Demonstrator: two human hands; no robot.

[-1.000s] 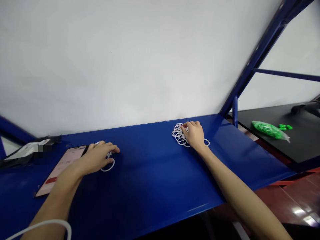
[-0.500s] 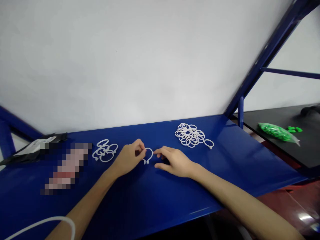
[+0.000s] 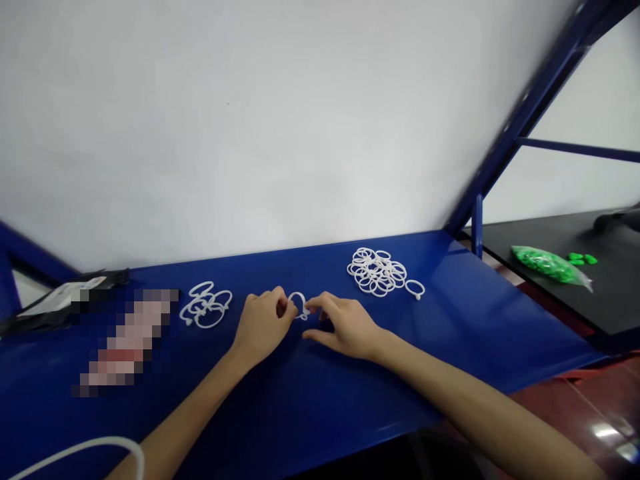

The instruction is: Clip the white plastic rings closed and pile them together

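Observation:
My left hand (image 3: 261,325) and my right hand (image 3: 345,327) meet over the middle of the blue shelf (image 3: 310,387). Together they pinch one white plastic ring (image 3: 297,303), the left on its left end and the right on its right end. The ring looks squeezed narrow between them. A heap of several white rings (image 3: 377,272) lies behind my right hand, with one loose ring (image 3: 415,289) at its right edge. A smaller cluster of white rings (image 3: 206,307) lies to the left of my left hand.
A blurred-out flat object (image 3: 125,340) and a dark packet (image 3: 60,300) lie at the left. A blue frame post (image 3: 476,225) rises at the shelf's right end. Beyond it a black shelf holds a bag of green pieces (image 3: 547,263). A white tube (image 3: 75,453) curves at the bottom left.
My hands left the two ring piles and came together at the middle with one ring. Since half a second ago the ring's ends are pressed closer.

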